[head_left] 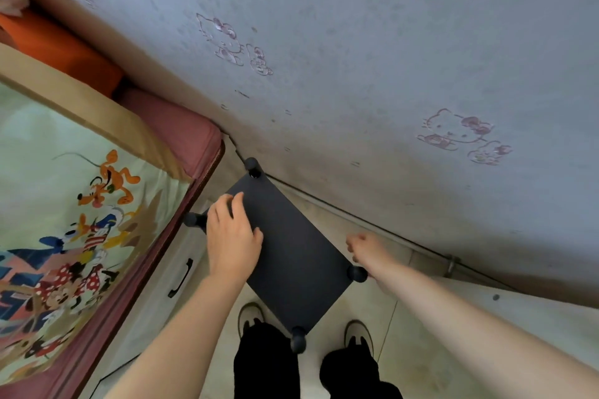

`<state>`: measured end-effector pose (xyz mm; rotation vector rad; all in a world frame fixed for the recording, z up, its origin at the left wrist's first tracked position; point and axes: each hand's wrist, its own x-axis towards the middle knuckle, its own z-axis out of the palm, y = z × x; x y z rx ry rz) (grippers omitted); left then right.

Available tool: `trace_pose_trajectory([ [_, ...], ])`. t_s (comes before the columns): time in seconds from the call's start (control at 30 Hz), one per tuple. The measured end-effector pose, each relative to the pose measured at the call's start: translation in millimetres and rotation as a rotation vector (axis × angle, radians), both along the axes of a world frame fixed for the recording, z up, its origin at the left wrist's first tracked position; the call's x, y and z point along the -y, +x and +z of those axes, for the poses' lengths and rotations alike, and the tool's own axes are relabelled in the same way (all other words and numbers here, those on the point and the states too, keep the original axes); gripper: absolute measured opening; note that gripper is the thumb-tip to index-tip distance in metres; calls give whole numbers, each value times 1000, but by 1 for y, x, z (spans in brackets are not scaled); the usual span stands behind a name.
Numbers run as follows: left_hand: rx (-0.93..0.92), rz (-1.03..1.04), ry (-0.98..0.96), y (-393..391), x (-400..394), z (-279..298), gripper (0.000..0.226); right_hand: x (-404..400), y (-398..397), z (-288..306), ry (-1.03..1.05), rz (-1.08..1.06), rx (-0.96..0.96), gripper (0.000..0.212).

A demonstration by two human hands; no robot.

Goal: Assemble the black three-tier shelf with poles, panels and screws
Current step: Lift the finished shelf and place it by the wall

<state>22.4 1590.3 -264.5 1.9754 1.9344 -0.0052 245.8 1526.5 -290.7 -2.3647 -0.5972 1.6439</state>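
The black shelf [291, 246] stands on the pale floor at centre frame, seen from straight above, so only its top panel [301, 256] and the four round caps at its corners show: one cap at the top [252, 166], one at the left [192, 220], one at the right [357, 273] and one at the bottom [298, 338] between the person's shoes. The tiers and poles beneath are hidden by the panel, so how complete the lower part is cannot be told. The panel's long axis runs diagonally, from the upper left of the frame toward the lower right, roughly parallel to the wall [389, 58] and the floor edge just beyond it; its short edges face the bed [81, 204] at left and the person's feet. The left hand [231, 236] lies on the panel's upper-left part, fingers spread and slightly bent, pressing down and gripping nothing, probably to steady the shelf or seat the panel on its poles. The right hand [364, 248] sits at the panel's far long edge near the right cap, fingers loosely curled; whether it touches or holds the edge cannot be told, since motion blur smears it
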Motion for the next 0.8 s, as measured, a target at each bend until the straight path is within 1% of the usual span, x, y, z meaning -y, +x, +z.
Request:
trace_pose_trajectory([
  [0.03, -10, -41, -8, -2, -10, -1, 75, 11, -2, 0, -31, -114, -25, 29],
  [0.1, 3, -72, -71, -10, -30, -2, 76, 30, -7, 3, -108, -344, -93, 37],
  [0.23, 49, -110, -289, -28, -59, -4, 79, 51, -23, 4, -185, -892, -342, 54],
  [0.3, 55, -142, -365, -32, -68, -3, 74, 56, -35, 7, -189, -1048, -384, 62],
  [0.4, 9, -191, -411, -31, -79, 1, 59, 60, -59, 12, -159, -1184, -420, 74],
  [0.47, -21, -220, -438, -30, -85, 1, 55, 61, -72, 13, -93, -1212, -416, 75],
  [0.53, 19, -218, -490, -31, -91, -3, 62, 64, -80, 14, -31, -1229, -376, 75],
  [0.63, 98, -189, -576, -36, -99, -11, 77, 71, -87, 14, 14, -1260, -361, 78],
  [0.7, 133, -144, -578, -38, -100, -14, 84, 72, -91, 16, 30, -1284, -352, 78],
  [0.8, 155, -94, -533, -37, -96, -17, 85, 68, -97, 20, 44, -1314, -330, 75],
])
